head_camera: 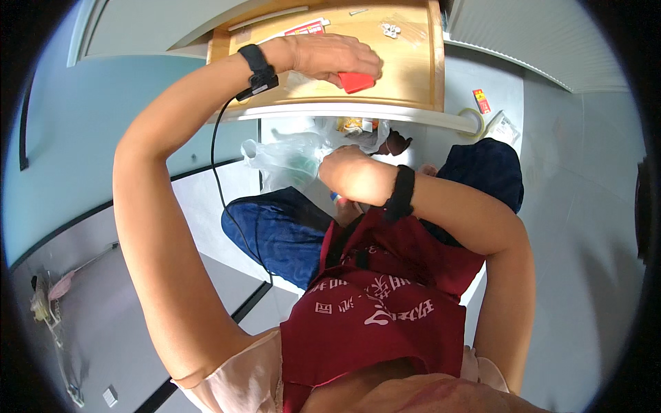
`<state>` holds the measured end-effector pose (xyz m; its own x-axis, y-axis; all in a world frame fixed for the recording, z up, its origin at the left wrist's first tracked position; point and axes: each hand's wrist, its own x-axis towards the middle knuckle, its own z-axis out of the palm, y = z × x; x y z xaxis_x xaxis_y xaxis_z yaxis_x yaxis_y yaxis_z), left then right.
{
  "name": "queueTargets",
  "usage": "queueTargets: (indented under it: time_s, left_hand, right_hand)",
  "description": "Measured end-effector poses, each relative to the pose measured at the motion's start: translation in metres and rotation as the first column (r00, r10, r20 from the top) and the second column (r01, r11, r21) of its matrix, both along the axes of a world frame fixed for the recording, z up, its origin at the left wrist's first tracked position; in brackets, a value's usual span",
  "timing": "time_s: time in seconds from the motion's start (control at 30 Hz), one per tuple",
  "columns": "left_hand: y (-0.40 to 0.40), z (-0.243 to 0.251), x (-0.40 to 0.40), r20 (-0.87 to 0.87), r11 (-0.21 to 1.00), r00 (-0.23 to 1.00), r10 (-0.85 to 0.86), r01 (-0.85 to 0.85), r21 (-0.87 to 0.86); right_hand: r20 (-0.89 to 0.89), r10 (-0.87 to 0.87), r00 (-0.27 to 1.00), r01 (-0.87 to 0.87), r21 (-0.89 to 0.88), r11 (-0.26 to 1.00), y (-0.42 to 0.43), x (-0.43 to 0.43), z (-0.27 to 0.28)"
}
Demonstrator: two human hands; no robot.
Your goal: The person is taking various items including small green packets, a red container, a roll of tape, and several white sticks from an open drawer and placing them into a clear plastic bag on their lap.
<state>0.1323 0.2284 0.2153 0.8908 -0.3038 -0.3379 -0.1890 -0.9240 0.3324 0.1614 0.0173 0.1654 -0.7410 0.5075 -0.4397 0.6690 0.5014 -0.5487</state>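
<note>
My left hand [335,56] is inside an open wooden drawer [408,67], its fingers closed on a small flat-sided red object [357,81]. What exactly the red object is cannot be made out. Below the drawer's white front edge [341,110], my right hand [359,173] grips a thin translucent plastic bag [289,157]; its fingertips are hidden behind the hand. In the drawer lie a red-and-white printed packet [310,27], a small white item [391,31], a clear plastic sleeve [413,34] and a small metal piece [358,12].
A second plastic bag with orange packaging [351,125] and a dark brown item [395,143] sit beneath the drawer. To the right lie a tape roll [477,121], a small red-and-yellow box [481,101] and a white packet [502,128]. A black cable [213,155] hangs from my left wristband.
</note>
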Motion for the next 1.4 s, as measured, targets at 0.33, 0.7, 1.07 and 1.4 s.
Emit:
queueTargets:
  time_s: [0.33,0.7,1.07,1.4]
  left_hand:
    - [-0.015,0.128,-0.117,0.37,0.753,0.661,0.653,-0.618,-0.226]
    - [-0.101,0.11,-0.161,0.486,0.579,0.403,0.776,-0.762,-0.291]
    - [-0.132,0.096,-0.177,0.431,0.581,0.452,0.781,-0.778,-0.237]
    - [-0.141,0.094,-0.179,0.444,0.623,0.514,0.734,-0.77,-0.137]
  right_hand:
    - [-0.695,-0.415,0.587,0.216,-0.36,0.908,0.053,0.037,0.052]
    - [-0.586,-0.801,-0.122,-0.041,-0.804,0.594,0.051,0.01,0.083]
    - [-0.565,-0.806,-0.174,-0.172,-0.789,0.59,0.037,-0.01,0.059]
    - [-0.571,-0.8,-0.185,-0.133,-0.792,0.596,0.037,-0.017,0.051]
